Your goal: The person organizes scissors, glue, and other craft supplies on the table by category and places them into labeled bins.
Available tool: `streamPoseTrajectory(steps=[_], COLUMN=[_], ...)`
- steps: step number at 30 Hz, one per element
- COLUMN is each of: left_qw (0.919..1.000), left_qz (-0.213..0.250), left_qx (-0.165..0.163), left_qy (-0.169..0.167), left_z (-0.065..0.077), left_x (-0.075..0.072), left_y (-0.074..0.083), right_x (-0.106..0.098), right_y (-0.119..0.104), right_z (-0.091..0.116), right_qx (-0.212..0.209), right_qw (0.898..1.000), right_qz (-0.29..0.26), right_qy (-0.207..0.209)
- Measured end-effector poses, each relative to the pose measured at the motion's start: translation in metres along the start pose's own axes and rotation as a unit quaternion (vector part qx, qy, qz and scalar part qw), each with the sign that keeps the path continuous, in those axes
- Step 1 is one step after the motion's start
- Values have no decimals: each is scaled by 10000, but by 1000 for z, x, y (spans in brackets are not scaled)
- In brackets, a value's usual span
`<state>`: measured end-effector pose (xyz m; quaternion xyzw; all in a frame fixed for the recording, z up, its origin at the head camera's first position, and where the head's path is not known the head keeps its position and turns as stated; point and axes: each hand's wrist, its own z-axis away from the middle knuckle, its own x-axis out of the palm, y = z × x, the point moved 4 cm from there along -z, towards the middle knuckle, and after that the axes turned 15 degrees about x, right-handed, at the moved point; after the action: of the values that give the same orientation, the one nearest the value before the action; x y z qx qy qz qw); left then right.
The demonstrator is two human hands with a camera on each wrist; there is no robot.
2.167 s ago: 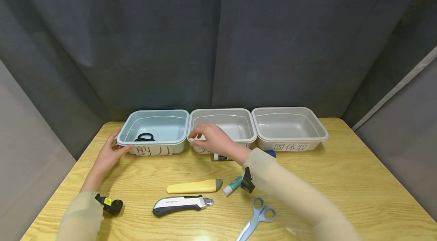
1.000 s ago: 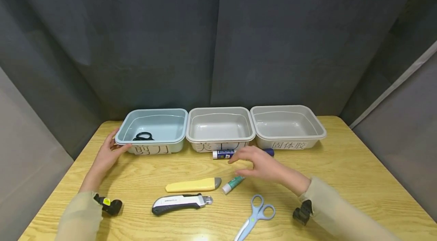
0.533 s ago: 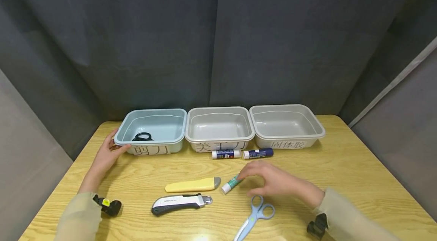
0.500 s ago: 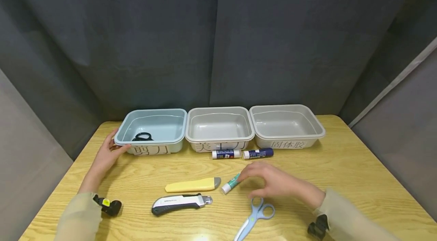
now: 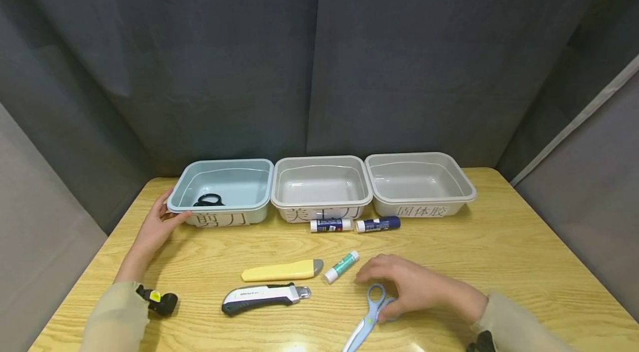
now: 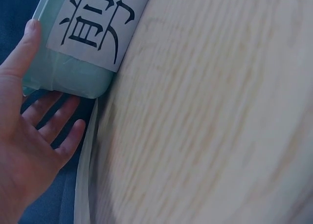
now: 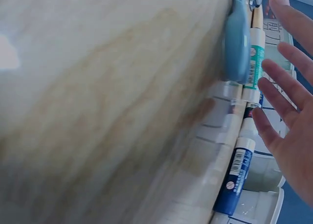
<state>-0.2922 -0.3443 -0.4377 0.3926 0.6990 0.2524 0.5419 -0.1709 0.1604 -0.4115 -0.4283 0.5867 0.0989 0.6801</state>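
My left hand (image 5: 156,227) holds the front left corner of the light blue bin (image 5: 259,212), thumb on its front rim and other fingers at its side. Black-handled scissors (image 5: 208,204) lie inside that bin. Low over light blue scissors (image 5: 368,323) on the table, my right hand (image 5: 406,285) hovers with thumb and fingers apart, the thumb overlapping one handle loop. In the right wrist view its fingers (image 7: 279,94) are spread, with nothing between them. Just left of this hand lies a green and white glue stick (image 5: 341,267).
A yellow box cutter (image 5: 277,271) and a white and black box cutter (image 5: 262,297) lie mid-table. Two blue glue sticks (image 5: 330,225) lie before the grey middle bin (image 5: 321,204) and the grey right bin (image 5: 424,199). Dark curtains (image 5: 239,64) hang behind.
My right hand has moved from over the middle bin toward the right and nearer, past the green glue stick, to the light blue scissors. The left hand stays at its bin.
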Motion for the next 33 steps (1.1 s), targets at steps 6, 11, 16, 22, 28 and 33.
streamPoseTrajectory(steps=[6, 11, 16, 22, 28, 33], left_qw=[10000, 10000, 10000, 10000, 10000, 10000], left_qz=[-26, 1, -10, 9, -20, -20], left_qx=[21, -5, 62, 51, 11, 38], left_qy=[0, -58, -64, -42, -9, 31], left_z=[-1, 1, 2, 1, 0, -1], left_x=[0, 0, 0, 0, 0, 1], left_y=[1, 4, 6, 5, 0, -3], right_x=[8, 12, 14, 15, 15, 15], right_y=[4, 5, 7, 7, 7, 8], right_z=[6, 9, 10, 10, 9, 7], right_qx=[240, 403, 519, 565, 390, 317], right_qw=[9991, 9978, 9962, 9956, 9973, 9978], right_qz=[5, 58, 49, 80, 79, 65], right_qy=[-356, -525, -693, -743, -622, -587])
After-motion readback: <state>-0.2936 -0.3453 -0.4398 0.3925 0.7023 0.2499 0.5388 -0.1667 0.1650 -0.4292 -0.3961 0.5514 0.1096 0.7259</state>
